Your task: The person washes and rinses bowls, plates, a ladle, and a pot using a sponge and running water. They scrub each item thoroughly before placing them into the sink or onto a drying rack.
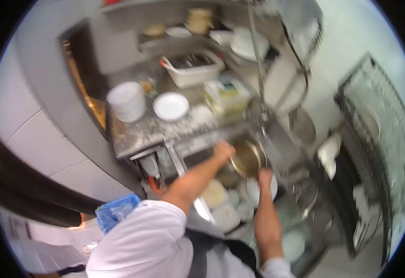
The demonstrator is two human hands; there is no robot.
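Over a sink (pixel 182 167) filled with dishes, a round metal pot (pixel 248 157) is held between my two hands. My left hand (pixel 224 150) is closed at the pot's left side, and my right hand (pixel 265 175) is closed at its lower right edge. The pot's inside looks yellowish brown. Beneath it in the sink lie white plates (pixel 225 217) and a pale yellowish dish (pixel 213 193). The picture is blurred, so the fingers show only roughly.
On the counter (pixel 135 147) stand a stack of white plates (pixel 126 102), a single plate (pixel 171 106), a white bin (pixel 192 69) and a clear container (pixel 226 96). A tap hose (pixel 259 74) hangs behind the sink. Dish racks (pixel 355 143) stand right; a blue-lined bin (pixel 117 211) is lower left.
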